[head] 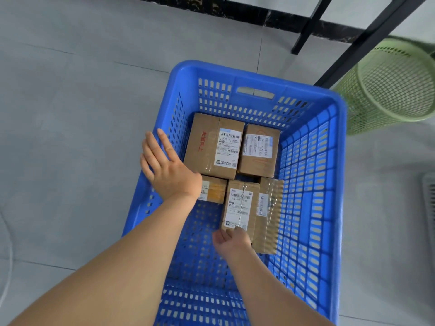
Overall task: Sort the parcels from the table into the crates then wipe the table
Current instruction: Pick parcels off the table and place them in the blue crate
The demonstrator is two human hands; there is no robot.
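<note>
A blue plastic crate stands on the grey floor with several brown cardboard parcels inside. A large parcel with red print and a smaller one lie at the far end. Nearer are a small parcel, a labelled parcel and one standing on its side against it. My left hand lies flat with straight fingers on the crate's left rim. My right hand is down inside the crate, and its fingers grip the near end of the labelled parcel.
A green mesh bin stands just right of the crate's far corner. Black metal table legs rise behind it. A white slatted object shows at the right edge. Grey tiled floor lies to the left.
</note>
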